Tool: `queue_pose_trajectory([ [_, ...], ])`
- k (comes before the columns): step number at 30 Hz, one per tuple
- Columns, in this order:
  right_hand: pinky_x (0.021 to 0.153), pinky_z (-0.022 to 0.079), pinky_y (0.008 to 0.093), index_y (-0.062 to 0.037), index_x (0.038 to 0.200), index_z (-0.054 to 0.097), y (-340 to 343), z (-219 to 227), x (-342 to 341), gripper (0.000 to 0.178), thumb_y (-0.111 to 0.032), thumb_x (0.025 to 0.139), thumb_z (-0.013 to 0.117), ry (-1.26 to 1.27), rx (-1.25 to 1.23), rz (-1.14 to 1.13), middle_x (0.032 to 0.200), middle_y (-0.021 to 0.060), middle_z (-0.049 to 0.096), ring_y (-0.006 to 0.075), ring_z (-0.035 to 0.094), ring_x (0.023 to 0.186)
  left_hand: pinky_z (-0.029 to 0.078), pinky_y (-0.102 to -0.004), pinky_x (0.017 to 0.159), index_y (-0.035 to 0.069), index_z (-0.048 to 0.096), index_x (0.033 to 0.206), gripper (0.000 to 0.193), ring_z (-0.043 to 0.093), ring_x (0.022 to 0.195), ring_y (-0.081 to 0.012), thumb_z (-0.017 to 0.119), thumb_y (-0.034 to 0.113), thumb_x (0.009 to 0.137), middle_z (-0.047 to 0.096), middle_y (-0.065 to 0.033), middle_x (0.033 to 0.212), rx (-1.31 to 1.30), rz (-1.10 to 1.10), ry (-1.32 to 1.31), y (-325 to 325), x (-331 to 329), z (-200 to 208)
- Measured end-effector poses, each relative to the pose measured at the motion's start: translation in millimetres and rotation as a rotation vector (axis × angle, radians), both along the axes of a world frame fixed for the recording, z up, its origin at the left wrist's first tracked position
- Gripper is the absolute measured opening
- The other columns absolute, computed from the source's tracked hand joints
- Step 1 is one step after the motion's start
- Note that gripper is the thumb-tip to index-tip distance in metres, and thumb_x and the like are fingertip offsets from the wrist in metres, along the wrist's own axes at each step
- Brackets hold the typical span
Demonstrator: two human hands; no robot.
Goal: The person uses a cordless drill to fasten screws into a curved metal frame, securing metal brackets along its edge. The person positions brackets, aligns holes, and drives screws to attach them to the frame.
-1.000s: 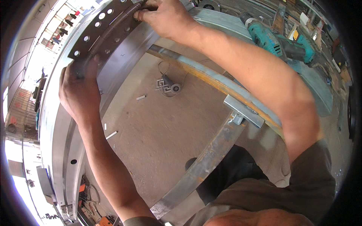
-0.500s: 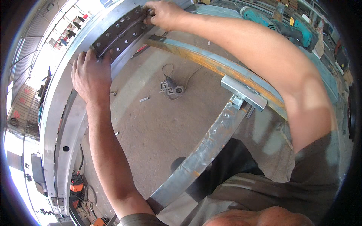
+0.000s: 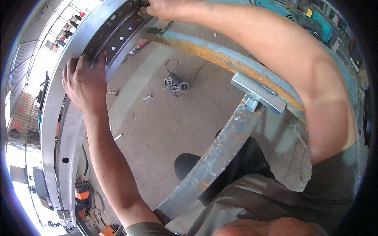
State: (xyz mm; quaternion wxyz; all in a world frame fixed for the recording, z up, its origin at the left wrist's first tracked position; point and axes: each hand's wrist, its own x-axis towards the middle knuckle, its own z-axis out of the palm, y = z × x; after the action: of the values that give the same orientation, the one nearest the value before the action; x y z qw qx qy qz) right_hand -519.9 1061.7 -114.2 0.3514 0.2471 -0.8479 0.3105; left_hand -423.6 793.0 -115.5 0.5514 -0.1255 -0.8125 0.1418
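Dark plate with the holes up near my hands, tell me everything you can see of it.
The dark plate is long, brown and metal-looking, with a raised ridge along its middle like a hinge barrel and round holes either side. It lies opened out along the pale metal frame, slanting up to the right. The left hand touches its near end, the right hand its far end, hiding parts of both.

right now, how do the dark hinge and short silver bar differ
The dark hinge is brownish with round holes; the short silver bar is shiny, with none visible. Going right, the hinge slopes up, the bar down. Left hand and right hand touch the hinge, not the bar. Both look metal.
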Motion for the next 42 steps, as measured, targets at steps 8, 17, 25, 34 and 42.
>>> queue_pose_trajectory([
  [8, 0.085, 0.054, 0.0493, -0.0097, 0.109, 0.074, 4, 5, 0, 0.026, -0.025, 0.089, 0.070, -0.072, 0.025, 0.006, 0.101, 0.0229, 0.074, 0.0421, 0.070, 0.099, 0.048, -0.0441, 0.098, 0.010, 0.075, 0.104, 0.047, 0.064, 0.109, -0.0278, 0.085, 0.049, 0.080, 0.068, -0.0083, 0.110, 0.022, 0.011, 0.073, -8, -5, -1],
  [17, 0.089, 0.055, 0.0486, -0.0126, 0.112, 0.077, 2, 5, -13, 0.029, -0.032, 0.090, 0.072, 0.009, 0.039, 0.033, 0.105, 0.0203, 0.075, 0.0405, 0.071, 0.101, 0.042, -0.0486, 0.106, 0.030, 0.063, 0.141, 0.072, 0.058, 0.125, -0.0269, 0.085, 0.056, 0.078, 0.064, -0.0034, 0.130, 0.048, 0.056, 0.150, -14, -11, 5],
  [25, 0.089, 0.054, 0.0502, -0.0083, 0.109, 0.075, 2, 3, -6, 0.028, -0.028, 0.090, 0.070, 0.028, 0.038, 0.018, 0.103, 0.0227, 0.073, 0.0422, 0.070, 0.101, 0.030, -0.0470, 0.122, 0.035, 0.051, 0.153, 0.072, 0.050, 0.141, -0.0194, 0.079, 0.047, 0.088, 0.059, 0.0016, 0.148, -0.133, 0.016, 0.041, -10, -14, 14],
  [34, 0.091, 0.055, 0.0498, -0.0034, 0.104, 0.074, -6, 6, 3, 0.026, -0.025, 0.090, 0.070, 0.015, 0.069, -0.091, 0.104, 0.0264, 0.073, 0.0430, 0.070, 0.102, 0.027, -0.0491, 0.124, 0.028, 0.041, 0.158, 0.074, 0.049, 0.143, -0.0217, 0.072, 0.049, 0.094, 0.054, -0.0031, 0.153, -0.132, -0.031, 0.076, 32, -44, 16],
  [42, 0.091, 0.055, 0.0487, -0.0022, 0.112, 0.068, -20, 19, 37, 0.028, -0.021, 0.091, 0.067, -0.073, -0.185, -0.076, 0.107, 0.0252, 0.073, 0.0429, 0.069, 0.104, 0.022, -0.0517, 0.125, 0.027, 0.041, 0.159, 0.088, 0.046, 0.146, -0.0196, 0.084, 0.041, 0.083, 0.050, 0.0024, 0.159, -0.008, -0.264, 0.074, 36, -51, 18],
])
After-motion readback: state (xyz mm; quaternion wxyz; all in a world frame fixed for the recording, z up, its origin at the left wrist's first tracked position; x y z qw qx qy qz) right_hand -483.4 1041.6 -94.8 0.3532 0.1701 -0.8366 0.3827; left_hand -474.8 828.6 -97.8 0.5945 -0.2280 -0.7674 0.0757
